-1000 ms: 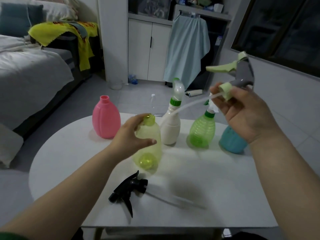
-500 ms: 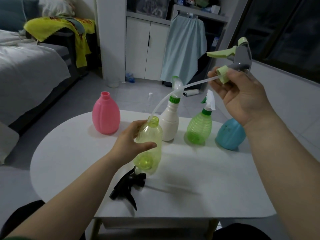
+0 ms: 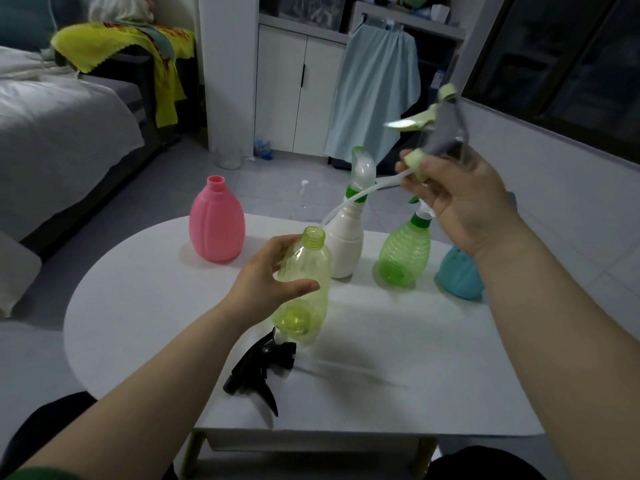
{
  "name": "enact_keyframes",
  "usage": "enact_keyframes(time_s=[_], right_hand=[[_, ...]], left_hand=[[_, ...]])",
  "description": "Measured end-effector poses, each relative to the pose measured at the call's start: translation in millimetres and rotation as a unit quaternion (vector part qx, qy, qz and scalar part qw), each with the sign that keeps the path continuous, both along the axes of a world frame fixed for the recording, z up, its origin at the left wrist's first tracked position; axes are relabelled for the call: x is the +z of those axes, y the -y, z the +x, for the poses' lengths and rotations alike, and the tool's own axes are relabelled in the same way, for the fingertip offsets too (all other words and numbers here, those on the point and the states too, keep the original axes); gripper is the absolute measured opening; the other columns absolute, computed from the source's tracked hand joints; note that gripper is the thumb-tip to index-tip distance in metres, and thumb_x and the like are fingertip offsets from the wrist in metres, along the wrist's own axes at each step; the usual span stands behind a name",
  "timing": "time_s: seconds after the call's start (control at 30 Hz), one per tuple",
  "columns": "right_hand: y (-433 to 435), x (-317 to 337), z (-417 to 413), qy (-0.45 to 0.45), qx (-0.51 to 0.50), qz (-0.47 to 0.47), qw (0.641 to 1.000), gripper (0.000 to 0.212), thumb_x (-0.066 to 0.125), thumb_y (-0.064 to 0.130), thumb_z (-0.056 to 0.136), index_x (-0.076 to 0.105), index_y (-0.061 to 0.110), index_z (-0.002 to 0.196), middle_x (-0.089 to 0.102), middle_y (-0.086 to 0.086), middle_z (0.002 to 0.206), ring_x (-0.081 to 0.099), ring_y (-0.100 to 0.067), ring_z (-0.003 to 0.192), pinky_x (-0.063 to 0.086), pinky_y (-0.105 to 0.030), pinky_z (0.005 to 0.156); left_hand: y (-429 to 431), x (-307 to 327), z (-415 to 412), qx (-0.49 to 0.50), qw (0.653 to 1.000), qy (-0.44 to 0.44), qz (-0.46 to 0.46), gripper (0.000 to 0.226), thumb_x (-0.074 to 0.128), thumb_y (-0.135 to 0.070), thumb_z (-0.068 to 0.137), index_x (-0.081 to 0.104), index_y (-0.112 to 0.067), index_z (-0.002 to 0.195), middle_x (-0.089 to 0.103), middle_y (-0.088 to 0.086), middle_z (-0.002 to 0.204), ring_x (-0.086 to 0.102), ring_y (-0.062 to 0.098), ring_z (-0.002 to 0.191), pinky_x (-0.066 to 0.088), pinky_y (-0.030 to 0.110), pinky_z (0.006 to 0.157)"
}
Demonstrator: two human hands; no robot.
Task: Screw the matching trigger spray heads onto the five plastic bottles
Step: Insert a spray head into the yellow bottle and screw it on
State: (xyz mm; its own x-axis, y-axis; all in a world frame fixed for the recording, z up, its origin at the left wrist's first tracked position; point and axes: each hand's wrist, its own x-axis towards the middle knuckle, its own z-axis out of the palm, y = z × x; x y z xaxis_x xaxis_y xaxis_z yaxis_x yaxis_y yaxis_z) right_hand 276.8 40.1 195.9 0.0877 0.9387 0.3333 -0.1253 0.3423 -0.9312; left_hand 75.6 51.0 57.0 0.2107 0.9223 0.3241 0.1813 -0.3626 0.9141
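The left hand [image 3: 266, 275] wraps around the upper body of the yellow-green bottle [image 3: 304, 282], thumb across the front and fingers behind, holding it tilted above the white table [image 3: 433, 375] with its threaded neck open and bare. The right hand [image 3: 460, 199] is raised well above the table and pinches the pale green collar of the grey and green spray head [image 3: 446, 129] between thumb and fingertips; its dip tube [image 3: 363, 195] slopes down and left, with its tip just beside the open neck of the held bottle. Just below that bottle a black spray head [image 3: 259, 372] lies on its side near the table's front edge, its clear tube trailing to the right. Behind stand four bottles in a row along the far edge: a pink bottle [image 3: 216, 230] with no head, a white bottle [image 3: 346, 244] and a green bottle [image 3: 403, 254] both capped with spray heads, and a teal bottle [image 3: 457, 275] partly hidden by the right forearm. The middle and right of the tabletop are bare, leaving open room between the row and the front edge. No label or writing can be read on any bottle or head.
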Motion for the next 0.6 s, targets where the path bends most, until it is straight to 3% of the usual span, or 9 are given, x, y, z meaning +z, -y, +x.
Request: enact_keyframes(time_s=[0.2,0.3,0.47,0.6], right_hand=[[-7.5,-33.3,-33.9,0.315,0.049,-0.041,0.947,0.022,0.070,0.008,0.068,0.058,0.026,0.070,0.063,0.016,0.073,0.059,0.007,0.068,0.047,-0.011,0.071],[-12.4,-34.1,-40.4,0.357,0.078,-0.049,0.930,0.022,0.069,0.008,0.068,0.058,0.026,0.074,0.064,0.018,0.072,0.060,0.009,0.069,0.045,-0.004,0.068],[-20.0,-17.8,-45.2,0.426,0.117,-0.085,0.893,0.028,0.068,0.007,0.068,0.056,0.022,0.088,0.063,0.013,0.087,0.060,-0.007,0.089,0.044,-0.019,0.085],[-20.8,-5.6,-57.1,0.504,0.141,-0.098,0.847,0.028,0.066,0.006,0.069,0.058,0.010,0.096,0.062,0.007,0.082,0.059,-0.012,0.085,0.045,-0.021,0.078]], left_hand=[[-0.9,-1.0,0.6,0.001,1.000,0.002,0.005,0.062,0.079,-0.013,0.058,0.042,-0.049,0.093,0.051,-0.027,0.099,0.049,-0.012,0.095,0.036,-0.003,0.078],[-1.8,-1.2,0.7,-0.002,1.000,-0.006,0.005,0.061,0.079,-0.016,0.059,0.042,-0.049,0.093,0.051,-0.028,0.099,0.048,-0.014,0.096,0.036,-0.001,0.079],[-3.0,-2.6,-2.1,0.002,1.000,-0.012,0.005,0.060,0.079,-0.018,0.058,0.041,-0.047,0.095,0.049,-0.030,0.099,0.046,-0.016,0.094,0.036,-0.002,0.078],[-2.7,-2.3,-1.6,0.005,1.000,-0.010,0.003,0.061,0.079,-0.019,0.058,0.039,-0.049,0.093,0.047,-0.030,0.098,0.045,-0.015,0.093,0.037,0.002,0.078]])
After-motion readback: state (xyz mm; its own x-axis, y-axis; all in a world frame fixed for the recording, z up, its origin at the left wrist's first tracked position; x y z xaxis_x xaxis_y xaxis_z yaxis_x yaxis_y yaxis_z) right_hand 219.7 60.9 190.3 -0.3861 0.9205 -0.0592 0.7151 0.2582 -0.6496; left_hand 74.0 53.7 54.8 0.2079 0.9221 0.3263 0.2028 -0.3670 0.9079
